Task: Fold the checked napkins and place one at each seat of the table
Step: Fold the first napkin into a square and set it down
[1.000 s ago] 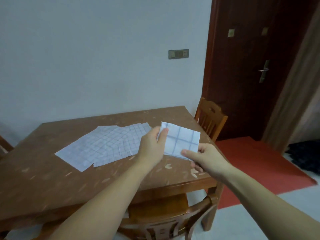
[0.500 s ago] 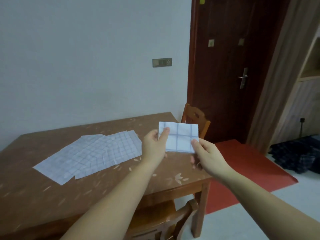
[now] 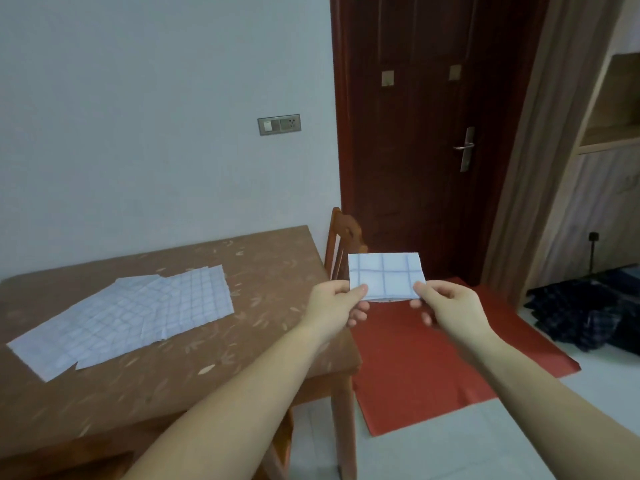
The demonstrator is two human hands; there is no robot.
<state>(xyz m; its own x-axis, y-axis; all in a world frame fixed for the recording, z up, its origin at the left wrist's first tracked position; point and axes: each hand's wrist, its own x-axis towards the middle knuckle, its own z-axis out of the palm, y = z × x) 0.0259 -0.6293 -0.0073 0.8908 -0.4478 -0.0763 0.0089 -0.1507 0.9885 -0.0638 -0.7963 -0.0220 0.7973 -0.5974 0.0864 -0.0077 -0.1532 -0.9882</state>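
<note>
Left hand (image 3: 337,303) and right hand (image 3: 446,306) pinch the folded checked napkin (image 3: 384,277) by its lower corners; the table (image 3: 277,271) lies at nine o'clock, nearer the left.

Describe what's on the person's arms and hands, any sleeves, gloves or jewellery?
Both arms are bare: no sleeve shows on the left forearm or the right forearm as far as the picture's edge. The left hand and right hand wear no gloves. No watch, bracelet or ring shows, though the picture is slightly blurred.
</note>
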